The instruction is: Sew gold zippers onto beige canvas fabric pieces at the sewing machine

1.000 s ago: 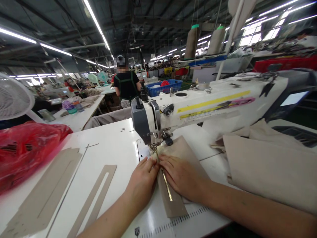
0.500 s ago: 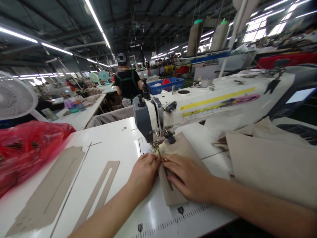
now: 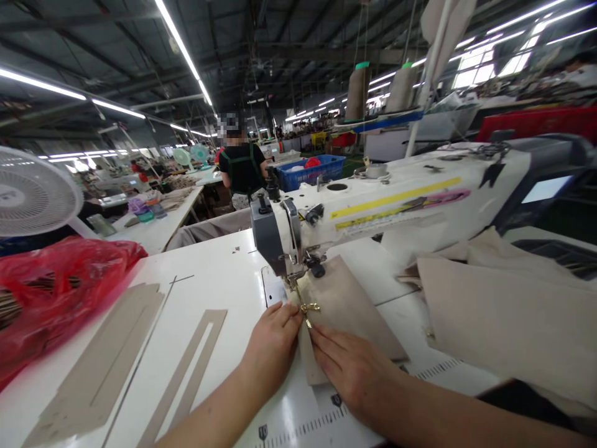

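A beige fabric piece [image 3: 352, 305] lies under the needle area of the white sewing machine [image 3: 396, 199]. Along its left side runs a gold zipper with a gold pull [image 3: 310, 307]. My left hand [image 3: 273, 339] presses the fabric's left edge just before the presser foot, its fingers together and bent. Lower and to the right, my right hand [image 3: 352, 364] rests on the fabric beside the zipper, fingers close together and reaching toward the zipper teeth. The fingertips of both hands are near each other, with the zipper between them.
A slotted beige strip [image 3: 205, 336] and stacked beige pieces [image 3: 109, 354] lie left on the table. Beyond them are a red plastic bag [image 3: 93, 267] and a white fan [image 3: 32, 193]. More beige fabric [image 3: 494, 311] is at right. A person [image 3: 242, 162] stands farther back.
My right hand has slid down and back along the fabric, uncovering the gold zipper pull. More of the fabric's right part now shows. My left hand stays near the presser foot. The view has shifted slightly.
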The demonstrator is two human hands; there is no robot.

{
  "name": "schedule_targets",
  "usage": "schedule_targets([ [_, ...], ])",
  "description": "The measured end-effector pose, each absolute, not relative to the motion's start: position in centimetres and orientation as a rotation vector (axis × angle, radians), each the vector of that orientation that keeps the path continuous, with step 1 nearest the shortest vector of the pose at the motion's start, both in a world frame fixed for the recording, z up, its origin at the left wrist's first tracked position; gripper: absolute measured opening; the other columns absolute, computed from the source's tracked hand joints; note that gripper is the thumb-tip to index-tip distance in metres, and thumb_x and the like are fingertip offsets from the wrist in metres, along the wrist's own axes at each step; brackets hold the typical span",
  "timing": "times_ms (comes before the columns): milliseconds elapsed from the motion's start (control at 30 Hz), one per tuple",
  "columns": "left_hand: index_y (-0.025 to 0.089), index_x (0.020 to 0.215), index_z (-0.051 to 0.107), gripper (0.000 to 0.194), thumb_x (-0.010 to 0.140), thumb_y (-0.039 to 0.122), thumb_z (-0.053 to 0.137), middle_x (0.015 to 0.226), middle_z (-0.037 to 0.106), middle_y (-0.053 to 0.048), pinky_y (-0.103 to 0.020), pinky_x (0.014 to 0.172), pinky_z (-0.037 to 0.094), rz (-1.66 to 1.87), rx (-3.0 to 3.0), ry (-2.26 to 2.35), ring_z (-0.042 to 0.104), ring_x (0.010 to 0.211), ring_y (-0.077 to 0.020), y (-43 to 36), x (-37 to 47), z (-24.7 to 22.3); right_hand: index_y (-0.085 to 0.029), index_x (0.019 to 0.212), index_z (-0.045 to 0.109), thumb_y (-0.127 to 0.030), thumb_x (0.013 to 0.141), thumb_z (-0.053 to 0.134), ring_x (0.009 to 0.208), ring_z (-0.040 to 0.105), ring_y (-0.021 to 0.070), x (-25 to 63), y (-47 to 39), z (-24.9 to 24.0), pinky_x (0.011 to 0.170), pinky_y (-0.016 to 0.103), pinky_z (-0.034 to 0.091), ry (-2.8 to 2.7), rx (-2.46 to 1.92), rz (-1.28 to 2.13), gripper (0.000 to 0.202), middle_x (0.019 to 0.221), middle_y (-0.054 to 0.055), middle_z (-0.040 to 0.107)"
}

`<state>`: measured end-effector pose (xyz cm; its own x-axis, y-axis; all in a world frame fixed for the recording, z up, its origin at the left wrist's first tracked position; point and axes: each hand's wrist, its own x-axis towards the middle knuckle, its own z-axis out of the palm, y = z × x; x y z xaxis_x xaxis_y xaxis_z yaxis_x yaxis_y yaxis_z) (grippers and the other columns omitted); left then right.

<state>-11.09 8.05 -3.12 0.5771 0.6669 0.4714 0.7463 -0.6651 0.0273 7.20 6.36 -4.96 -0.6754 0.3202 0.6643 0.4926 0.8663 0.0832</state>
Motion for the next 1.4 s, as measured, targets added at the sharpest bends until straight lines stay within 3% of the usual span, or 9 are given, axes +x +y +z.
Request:
schedule_targets([
  [400, 0.012, 0.106, 0.06, 0.031, 0.08, 0.003, 0.045, 0.106, 0.063, -0.012, -0.041, 0.086, 0.053, -0.726, -2.639, -1.224, 0.06, 0.097, -0.0235, 10.1, -11.5, -3.4, -0.003, 0.105, 0.062, -0.005, 0.077, 0.039, 0.101, 0.059, 0.024, 6.9, 8.5, -4.4, 0.094, 0.034, 0.048, -2.446, -0.588, -0.121, 0.036, 0.105, 0.019, 0.064],
  [567, 0.012, 0.097, 0.062, 0.025, 0.081, 0.005, 0.046, 0.094, 0.061, -0.011, -0.036, 0.076, 0.054, -0.727, -2.667, -1.331, 0.059, 0.087, -0.0219, 11.0, -11.4, -3.5, -0.002, 0.106, 0.062, -0.004, 0.077, 0.037, 0.103, 0.057, 0.0263, 6.5, 9.7, -4.6, 0.092, 0.038, 0.049, -2.436, -0.553, -0.09, 0.038, 0.105, 0.021, 0.063],
  [700, 0.014, 0.094, 0.062, 0.023, 0.083, 0.006, 0.043, 0.091, 0.059, -0.01, -0.034, 0.073, 0.053, -0.725, -2.686, -1.424, 0.058, 0.082, -0.0203, 11.1, -11.5, -3.7, -0.007, 0.104, 0.062, -0.008, 0.079, 0.041, 0.105, 0.056, 0.0253, 6.9, 9.7, -3.6, 0.094, 0.038, 0.047, -2.436, -0.587, 0.077, 0.033, 0.107, 0.018, 0.063],
  [800, 0.014, 0.091, 0.062, 0.022, 0.081, 0.006, 0.044, 0.088, 0.058, -0.009, -0.034, 0.07, 0.052, -0.735, -2.683, -1.435, 0.057, 0.079, -0.0203, 11.0, -11.6, -3.6, -0.015, 0.091, 0.065, -0.022, 0.083, 0.052, 0.091, 0.061, 0.0222, 7.2, 10.0, -1.9, 0.084, 0.034, 0.05, -2.442, -0.724, 0.373, 0.017, 0.093, 0.009, 0.066],
  [867, 0.014, 0.088, 0.062, 0.022, 0.08, 0.005, 0.044, 0.086, 0.057, -0.009, -0.032, 0.068, 0.051, -0.734, -2.667, -1.432, 0.056, 0.077, -0.02, 10.9, -11.6, -3.5, -0.018, 0.079, 0.063, -0.027, 0.086, 0.05, 0.077, 0.061, 0.0191, 6.9, 10.9, -1.1, 0.074, 0.031, 0.049, -2.379, -0.926, 0.465, 0.018, 0.079, 0.005, 0.065],
  [1033, 0.014, 0.09, 0.062, 0.025, 0.079, 0.005, 0.041, 0.085, 0.056, -0.009, -0.032, 0.068, 0.051, -0.676, -2.628, -1.381, 0.055, 0.077, -0.0201, 11.0, -11.6, -3.3, -0.014, 0.084, 0.062, -0.025, 0.081, 0.057, 0.08, 0.061, 0.0234, 5.0, 14.1, -1.6, 0.072, 0.032, 0.046, -2.243, -1.393, 0.201, 0.013, 0.083, 0.009, 0.065],
  [1167, 0.012, 0.089, 0.063, 0.025, 0.083, 0.007, 0.038, 0.085, 0.056, -0.01, -0.032, 0.068, 0.051, -0.685, -2.613, -1.338, 0.055, 0.077, -0.0203, 11.3, -11.8, -3.4, -0.016, 0.079, 0.063, -0.025, 0.08, 0.056, 0.078, 0.064, 0.0225, 4.1, 15.3, -2.2, 0.071, 0.029, 0.046, -2.245, -1.443, 0.214, 0.011, 0.077, 0.006, 0.067],
  [1400, 0.013, 0.087, 0.063, 0.025, 0.081, 0.006, 0.04, 0.085, 0.057, -0.009, -0.032, 0.069, 0.051, -0.575, -2.568, -1.341, 0.056, 0.077, -0.0209, 11.5, -12.0, -3.5, -0.013, 0.091, 0.063, -0.025, 0.083, 0.053, 0.086, 0.064, 0.0243, 3.8, 15.2, -2.0, 0.074, 0.03, 0.047, -2.159, -1.563, 0.244, 0.017, 0.088, 0.01, 0.068],
])
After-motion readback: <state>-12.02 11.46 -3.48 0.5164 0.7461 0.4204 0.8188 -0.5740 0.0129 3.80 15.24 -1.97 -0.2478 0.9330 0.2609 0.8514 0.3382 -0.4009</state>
